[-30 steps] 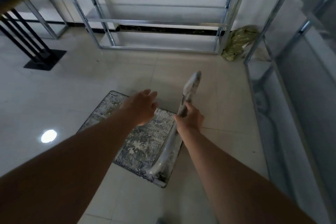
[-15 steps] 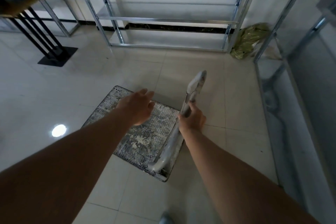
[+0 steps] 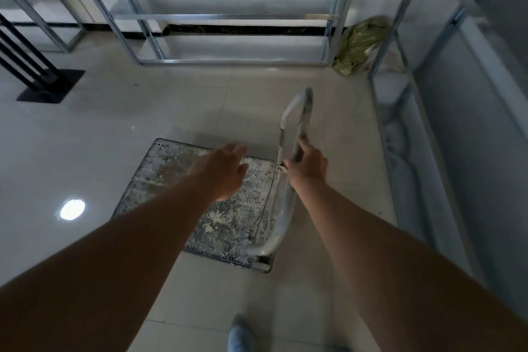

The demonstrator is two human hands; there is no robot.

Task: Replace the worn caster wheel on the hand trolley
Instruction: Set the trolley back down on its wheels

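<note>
Nearest you: a foot in a pale shoe cover point(image 3: 238, 334) on the tiled floor point(image 3: 85, 137). Beyond it the hand trolley point(image 3: 200, 203) sits flat on the floor, its deck grimy and paint-flecked; no caster wheel is visible, all presumably under the deck.

Right hand point(image 3: 310, 164): grip clenched around the trolley's handle point(image 3: 297, 123), which leans over the deck's right edge. Left hand point(image 3: 221, 170): grip released, fingers extended, hovering above the deck; contact cannot be confirmed.

Judgement: early step, positioning the trolley to reach the wheels. Your next move likely calls for folding the handle or tipping the deck over, with the left hand steadying the far edge.

Further out: metal shelving point(image 3: 228, 17) ahead and along the right, a green bag point(image 3: 357, 46) in the corner, a black stand point(image 3: 43, 83) at left. The shelving at right limits swing room.
</note>
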